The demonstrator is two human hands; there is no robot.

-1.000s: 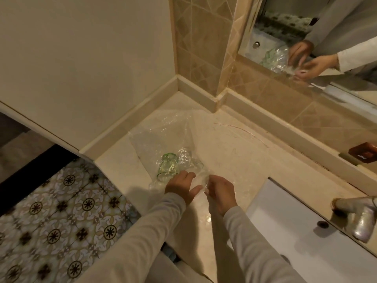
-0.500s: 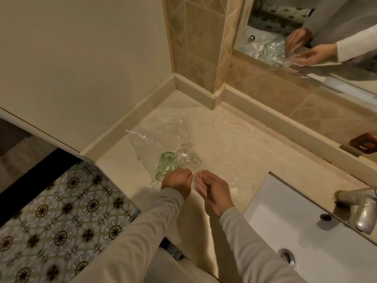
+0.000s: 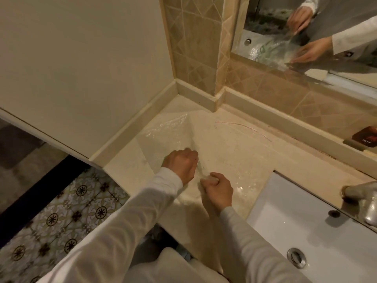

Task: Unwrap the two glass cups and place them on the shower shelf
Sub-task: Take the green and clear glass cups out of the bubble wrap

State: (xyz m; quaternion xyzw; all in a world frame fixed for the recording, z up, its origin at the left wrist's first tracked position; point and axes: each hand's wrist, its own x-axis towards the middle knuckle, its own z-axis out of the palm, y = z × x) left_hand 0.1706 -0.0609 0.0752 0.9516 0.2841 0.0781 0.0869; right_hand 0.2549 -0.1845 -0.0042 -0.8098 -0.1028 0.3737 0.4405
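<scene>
Clear plastic wrap [image 3: 163, 137] lies spread on the beige counter [image 3: 234, 148] near the wall corner. My left hand [image 3: 181, 168] is curled down over the spot where the green and the clear glass cups lay, and it hides both of them. A bit of glass and wrap [image 3: 201, 170] shows between my hands. My right hand [image 3: 219, 188] is closed just to the right, pinching the wrap's near edge. In the mirror [image 3: 346, 64], the reflection shows crumpled wrap with a green tint [image 3: 267, 48] under my hands.
A white sink [image 3: 306, 231] with a drain [image 3: 296, 258] lies to the right, and a metal faucet [image 3: 365, 203] stands at its far side. A red "HOT" tag [image 3: 365, 137] rests on the back ledge. Patterned floor tiles [image 3: 71, 211] lie below the counter's left edge.
My left hand has moved forward over the cups and closed on them. My right hand has curled from open into a pinch on the wrap. The view has shifted nearer.
</scene>
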